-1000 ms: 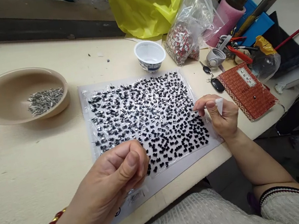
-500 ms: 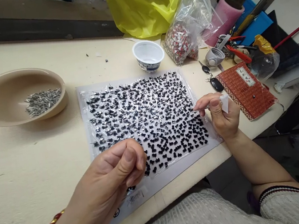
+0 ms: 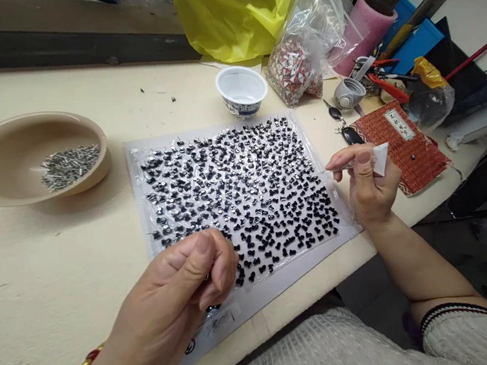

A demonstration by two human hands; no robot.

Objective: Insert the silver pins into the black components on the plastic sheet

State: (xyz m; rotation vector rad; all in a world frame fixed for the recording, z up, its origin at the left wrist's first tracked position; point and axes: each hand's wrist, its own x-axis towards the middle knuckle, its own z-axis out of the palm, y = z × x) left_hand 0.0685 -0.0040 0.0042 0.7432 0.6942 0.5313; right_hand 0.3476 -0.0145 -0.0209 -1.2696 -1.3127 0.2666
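Note:
Many small black pieces, some with thin metal pins sticking up, cover a clear plastic sheet (image 3: 240, 195) on white paper. Over the sheet's lower left corner my left hand (image 3: 186, 292) is curled closed, thumb against the fingers; whatever lies inside is hidden. At the sheet's right edge, my right hand (image 3: 369, 181) pinches a thin pointed tool (image 3: 344, 166) with a white wrapped end, its tip pointing left over the pieces. A beige bowl (image 3: 2, 154) at the left holds a pile of small metal pins (image 3: 71, 167).
A white cup (image 3: 242, 87) stands behind the sheet, beside a clear bag of red and white pieces (image 3: 293, 68). A yellow bag (image 3: 239, 15) is at the back. Keys (image 3: 351, 135) and a red patterned pouch (image 3: 409, 148) lie to the right.
My right hand has shifted slightly right with the tool, whose tip has drawn back toward the sheet's right edge. My left thumb and fingers have shifted a little.

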